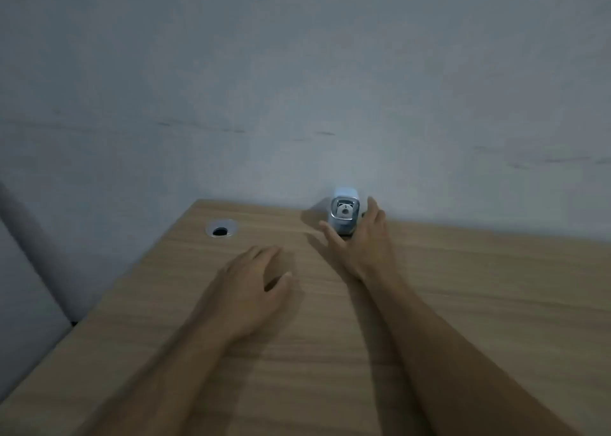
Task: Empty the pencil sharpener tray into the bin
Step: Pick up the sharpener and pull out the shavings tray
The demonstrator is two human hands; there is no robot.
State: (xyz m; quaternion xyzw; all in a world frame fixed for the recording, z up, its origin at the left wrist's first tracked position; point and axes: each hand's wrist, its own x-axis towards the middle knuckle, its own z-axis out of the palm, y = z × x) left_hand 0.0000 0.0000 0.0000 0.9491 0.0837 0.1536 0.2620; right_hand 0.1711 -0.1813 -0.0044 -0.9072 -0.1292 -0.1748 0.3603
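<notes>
A small pale blue pencil sharpener (pixel 344 212) with a silver front plate and a panda face stands upright at the far edge of the wooden desk (pixel 479 303), against the wall. My right hand (pixel 360 244) is stretched out right in front of it, open, thumb to the left of its base and fingers along its right side; whether it touches the sharpener I cannot tell. My left hand (pixel 251 290) lies palm down on the desk nearer to me, fingers loosely spread, holding nothing. No bin is in view.
A round cable hole with a silver rim (pixel 221 229) is set in the desk's far left corner. The grey wall (pixel 297 88) rises directly behind the desk. The desk's left edge runs diagonally, with a grey surface (pixel 26 287) beyond it.
</notes>
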